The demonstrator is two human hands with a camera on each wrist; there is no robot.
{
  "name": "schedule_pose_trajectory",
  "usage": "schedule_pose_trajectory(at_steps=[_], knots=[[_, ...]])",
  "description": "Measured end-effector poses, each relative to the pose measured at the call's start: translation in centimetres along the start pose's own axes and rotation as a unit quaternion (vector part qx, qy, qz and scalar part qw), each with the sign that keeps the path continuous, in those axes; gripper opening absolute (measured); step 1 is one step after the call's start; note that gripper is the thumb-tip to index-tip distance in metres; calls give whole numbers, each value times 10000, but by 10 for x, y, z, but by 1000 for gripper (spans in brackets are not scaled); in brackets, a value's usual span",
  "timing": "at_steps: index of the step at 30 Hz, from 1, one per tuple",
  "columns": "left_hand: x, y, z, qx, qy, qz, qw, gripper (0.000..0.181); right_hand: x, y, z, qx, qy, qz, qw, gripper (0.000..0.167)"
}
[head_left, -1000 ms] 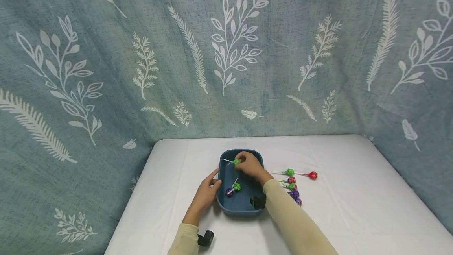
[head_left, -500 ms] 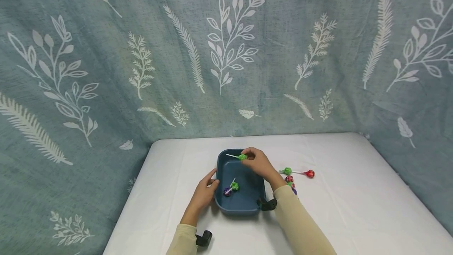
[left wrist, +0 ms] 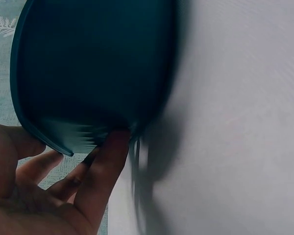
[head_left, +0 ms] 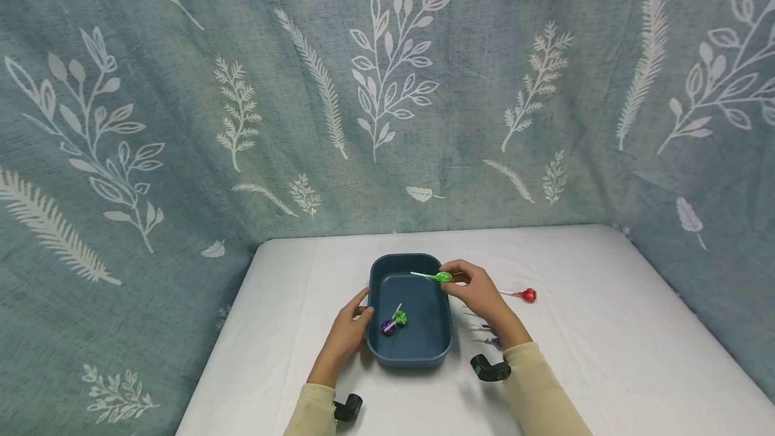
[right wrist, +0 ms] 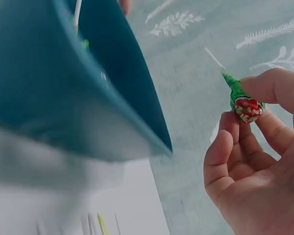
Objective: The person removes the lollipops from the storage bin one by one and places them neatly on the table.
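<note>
Lollipop [head_left: 444, 277] in the right hand [head_left: 475, 286], green wrapper pinched between thumb and fingertips, the white stick aiming toward the left hand [head_left: 350, 330]! Clean carrying here, I'd say, calls for a light squeeze on the round head, wrist steady, stick kept well above the rim of the blue bin [head_left: 412, 360] sitting between both hands. A tighter pinch could crumple the wrapper; a low wrist could catch the edge. The right hand's other fingers are bent loosely, touching nothing else clearly. Over to the left: fingers fanned, against the bin's wall on that side, gripping nothing, a sensible brace. Just beyond those fingertips, inside the bin, lie a purple lollipop [head_left: 388, 328] and another green one [head_left: 400, 318]. A red lollipop [head_left: 529, 295] rests past the right wrist; beneath that forearm, more sticks [head_left: 481, 328] peek out, their heads mostly hidden.
</note>
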State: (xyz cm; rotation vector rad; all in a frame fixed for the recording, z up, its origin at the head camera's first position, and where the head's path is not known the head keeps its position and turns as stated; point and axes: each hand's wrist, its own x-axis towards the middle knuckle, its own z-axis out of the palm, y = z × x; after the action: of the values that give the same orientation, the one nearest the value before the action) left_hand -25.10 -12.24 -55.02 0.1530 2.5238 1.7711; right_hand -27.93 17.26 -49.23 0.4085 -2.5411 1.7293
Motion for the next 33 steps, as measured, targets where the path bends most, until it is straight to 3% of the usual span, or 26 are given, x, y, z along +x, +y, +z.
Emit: schedule_pose_trajectory(at_steps=[10,20,26,33], knots=[[3,2,3,48,-13,-28,10000,51,-31,26,-41,63,157,255,9995,32],[4,1,4,154,21,-60,9999,50,-56,50,-83,-531,646,571,9949,41],[3,-1,2,97,26,-47,9999,51,-64,67,-93,-749,749,843,9908,50],[2,-1,2,92,-14,-51,9999,51,-70,84,-97,-1258,1099,1158,9791,42]])
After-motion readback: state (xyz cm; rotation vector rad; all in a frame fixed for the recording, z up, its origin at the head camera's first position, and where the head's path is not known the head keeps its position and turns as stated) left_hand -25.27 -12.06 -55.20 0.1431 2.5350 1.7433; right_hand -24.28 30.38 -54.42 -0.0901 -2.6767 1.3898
